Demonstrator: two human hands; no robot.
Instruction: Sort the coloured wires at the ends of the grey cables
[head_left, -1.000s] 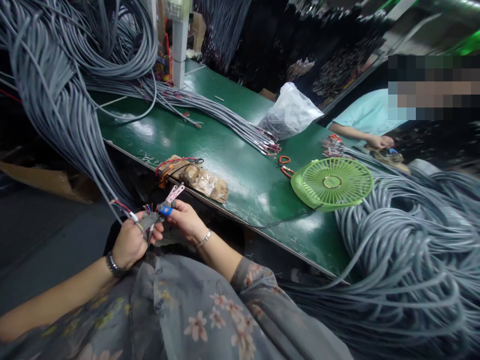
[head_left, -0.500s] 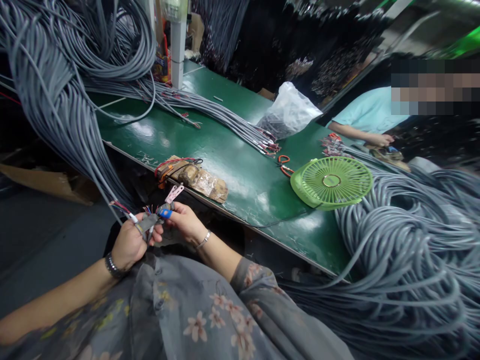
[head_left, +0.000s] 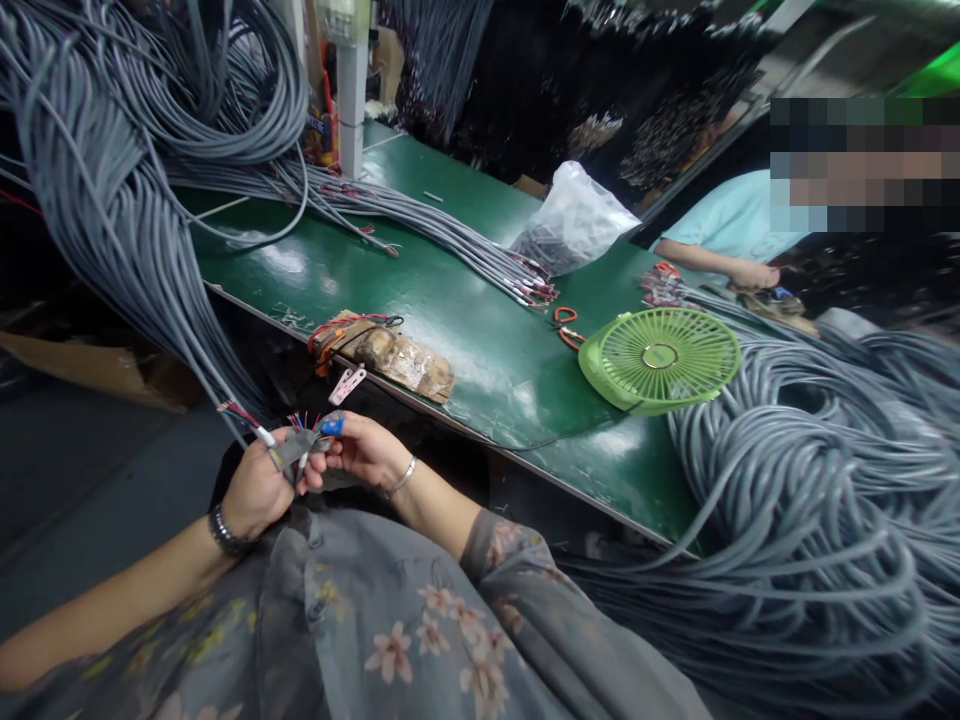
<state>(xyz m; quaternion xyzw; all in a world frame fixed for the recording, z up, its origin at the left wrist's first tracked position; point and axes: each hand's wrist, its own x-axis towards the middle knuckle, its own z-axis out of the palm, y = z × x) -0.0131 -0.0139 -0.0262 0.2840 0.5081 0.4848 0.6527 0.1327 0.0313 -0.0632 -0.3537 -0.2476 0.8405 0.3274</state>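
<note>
My left hand is closed around the end of a grey cable whose stripped coloured wires fan out above my fingers. My right hand pinches a small tool with a blue tip against those wire ends. Both hands sit close together over my lap, just below the near edge of the green table. A small pink-grey strip shows just above my hands, by the table edge. The grey cable runs up into a thick bundle of grey cables hanging at the left.
A worn brown block with red and black wires lies at the table's near edge. A green fan, orange-handled cutters, a plastic bag and laid-out cables are on the table. Grey cable coils fill the right. Another person's hand works at the far right.
My right hand has dropped slightly and drawn closer to my left hand, with the blue-tipped tool lower at the wire ends. The view shifted a little.
</note>
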